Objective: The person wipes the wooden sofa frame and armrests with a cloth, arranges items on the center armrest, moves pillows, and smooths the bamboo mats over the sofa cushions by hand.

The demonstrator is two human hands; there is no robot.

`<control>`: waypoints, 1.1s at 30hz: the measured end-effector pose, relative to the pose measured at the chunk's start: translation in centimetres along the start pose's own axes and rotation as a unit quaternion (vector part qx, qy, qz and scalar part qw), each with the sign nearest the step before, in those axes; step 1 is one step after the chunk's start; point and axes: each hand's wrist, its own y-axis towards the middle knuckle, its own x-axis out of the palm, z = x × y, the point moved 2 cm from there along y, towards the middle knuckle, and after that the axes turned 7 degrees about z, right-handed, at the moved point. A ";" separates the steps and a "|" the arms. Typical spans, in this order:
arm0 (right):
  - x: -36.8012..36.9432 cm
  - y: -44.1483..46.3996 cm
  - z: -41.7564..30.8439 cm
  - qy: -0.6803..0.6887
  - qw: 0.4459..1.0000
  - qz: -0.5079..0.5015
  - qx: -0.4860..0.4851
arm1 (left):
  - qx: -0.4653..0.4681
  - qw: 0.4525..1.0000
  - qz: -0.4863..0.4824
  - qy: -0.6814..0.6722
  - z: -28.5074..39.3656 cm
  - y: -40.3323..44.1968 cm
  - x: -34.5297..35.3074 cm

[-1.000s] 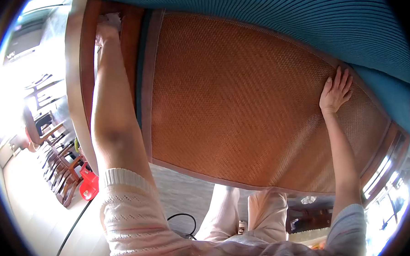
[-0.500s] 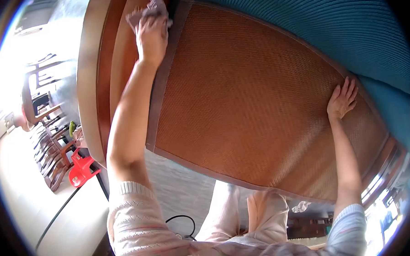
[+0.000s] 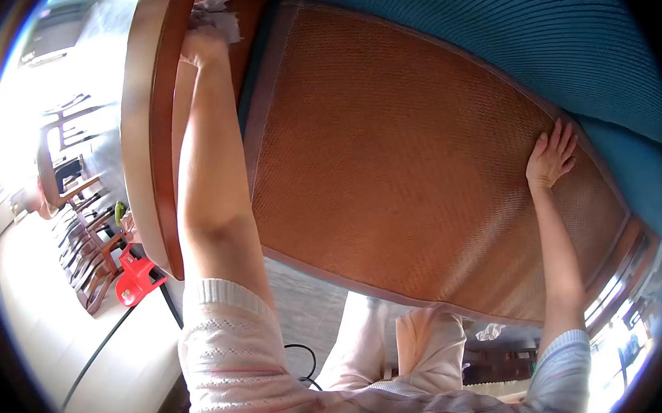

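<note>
My left hand (image 3: 204,47) is at the far left end of the seat, closed on a crumpled greyish cloth (image 3: 224,24). It presses the cloth against the brown wooden armrest side (image 3: 244,33); part of the cloth is hidden behind the fingers. Under my right hand (image 3: 552,156) lies a brown woven seat mat (image 3: 388,152) with a stitched border. That hand rests flat near the mat's right end, fingers spread, holding nothing.
A ribbed blue-green backrest cushion (image 3: 515,29) runs along the far side. At left are a curved wooden arm (image 3: 140,141), a red plastic object (image 3: 136,278) and several dark wooden chairs (image 3: 90,261). A black cable (image 3: 308,355) lies on the floor near my legs.
My left hand has moved left with the cloth, away from the mat's edge and further onto the wooden side. My right hand has stayed in place on the mat.
</note>
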 end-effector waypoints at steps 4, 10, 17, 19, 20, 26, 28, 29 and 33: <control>0.5 -0.3 0.4 -0.001 1.000 -0.010 0.003 | -0.123 0.982 -0.096 -0.106 4.7 1.7 -1.3; 0.4 -0.4 0.4 0.003 1.000 -0.002 -0.006 | 0.042 0.999 -0.021 -0.022 4.2 0.6 -0.8; 0.9 0.1 0.4 -0.001 1.000 0.014 -0.020 | 0.269 0.943 -0.117 -0.155 4.4 0.4 -4.9; 0.6 0.3 0.2 0.015 1.000 0.014 -0.021 | 0.233 0.957 -0.002 -0.175 5.2 -1.4 -5.5; 0.3 0.4 0.1 0.021 1.000 0.007 -0.015 | 0.233 0.964 0.056 -0.112 5.0 -2.4 -6.5; 0.4 0.2 0.2 0.006 1.000 -0.016 0.002 | 0.137 0.989 -0.036 -0.041 -0.5 -7.7 -12.4; 0.5 0.2 0.1 -0.006 1.000 -0.001 -0.007 | 0.125 0.992 -0.005 -0.012 -3.5 -10.2 -13.8; 0.6 -0.1 0.1 -0.012 1.000 0.006 -0.011 | 0.118 0.993 -0.018 0.002 -4.9 -11.4 -14.5; 0.4 -0.8 -0.3 -0.014 1.000 0.007 -0.016 | 0.058 0.993 -0.083 0.066 -9.8 -16.0 -19.4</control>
